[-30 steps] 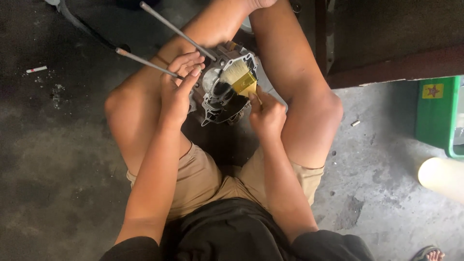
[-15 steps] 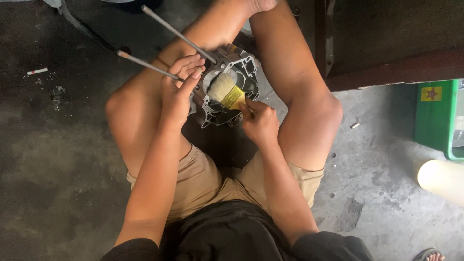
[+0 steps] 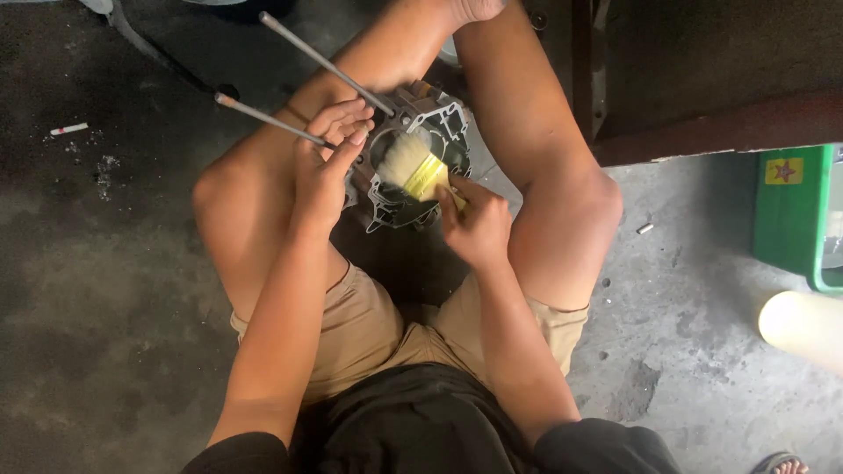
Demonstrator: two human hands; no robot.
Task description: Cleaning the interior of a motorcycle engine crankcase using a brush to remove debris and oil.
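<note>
Grey cast-metal engine casing (image 3: pixel 428 167) sits upper centre; left hand (image 3: pixel 327 162) steadies its rim, right hand (image 3: pixel 474 224), grip closed tight, holds a yellow-ferruled pale-bristle paintbrush (image 3: pixel 414 167) inside it.

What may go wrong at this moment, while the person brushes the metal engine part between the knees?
1. The left hand grips only the edge of the metal engine casing, so it might tip under the paintbrush held by the right hand.
2. Two long metal studs stick out beside the left fingers and may poke the hand or knee.
3. Loosened dirt may fall on the bare legs.
</note>
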